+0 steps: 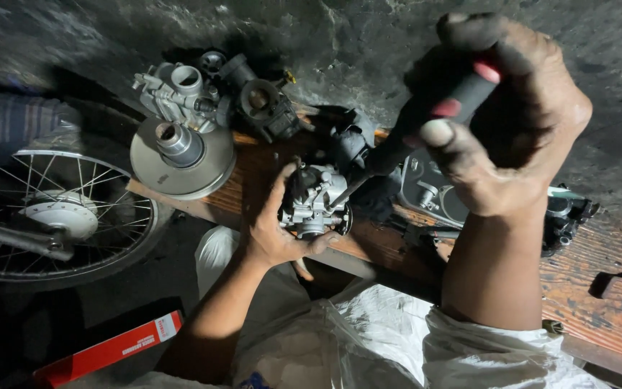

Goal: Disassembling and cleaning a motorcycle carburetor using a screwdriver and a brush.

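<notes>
On worn wooden bench (599, 288) (dark concrete behind), left hand (271, 230) grips carburetor (316, 202), right hand (512, 115) screwdriver (426, 119).

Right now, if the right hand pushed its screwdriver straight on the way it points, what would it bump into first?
The right hand aims the screwdriver down-left. Its tip already seems to meet the small silver carburetor that the left hand steadies on the wooden bench. Exact contact is hard to judge.
</notes>
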